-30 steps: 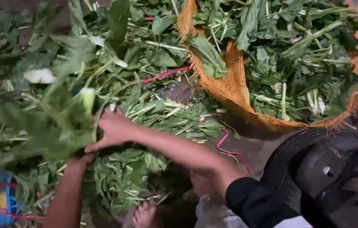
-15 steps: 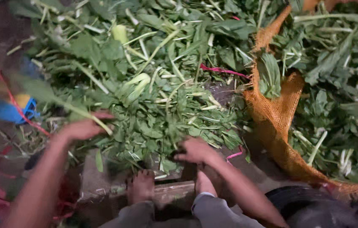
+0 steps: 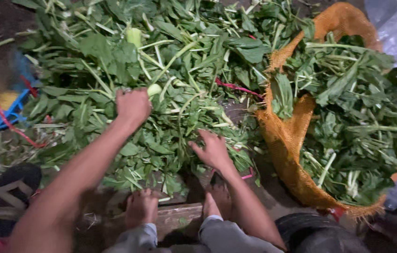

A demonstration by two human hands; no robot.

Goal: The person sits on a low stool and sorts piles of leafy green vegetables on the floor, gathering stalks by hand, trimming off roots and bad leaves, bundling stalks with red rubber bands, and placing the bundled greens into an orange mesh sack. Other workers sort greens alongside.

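Sorting leafy greens on the floor looks roughly midway, as I judge it: a broad loose heap (image 3: 161, 93) still lies in front of the person, while the orange net sack (image 3: 292, 154) at the right already holds a good mound of leaves and stalks. Nearest the camera, two bare feet (image 3: 142, 206) rest on a low wooden block (image 3: 180, 218) at the heap's near edge, grey trouser cuffs just behind them. The right hand (image 3: 215, 151) lies palm-down on the near part of the heap, fingers spread over the leaves, its grip not closed on anything. The left hand (image 3: 133, 105) reaches further in, its grip curled shut on a bunch of stems near the heap's middle, a pale bulbous stalk end (image 3: 154, 89) touching it. Further off, the heap runs to the top edge, with a pink strip (image 3: 236, 87) lying between it and the sack. The floor is dark, damp-looking earth or concrete, dimly lit; a sandal (image 3: 13, 187) lies at the near left, a blue and red object (image 3: 2, 110), blurred, at the left edge, and clear plastic sheeting (image 3: 395, 23) at the far right corner.
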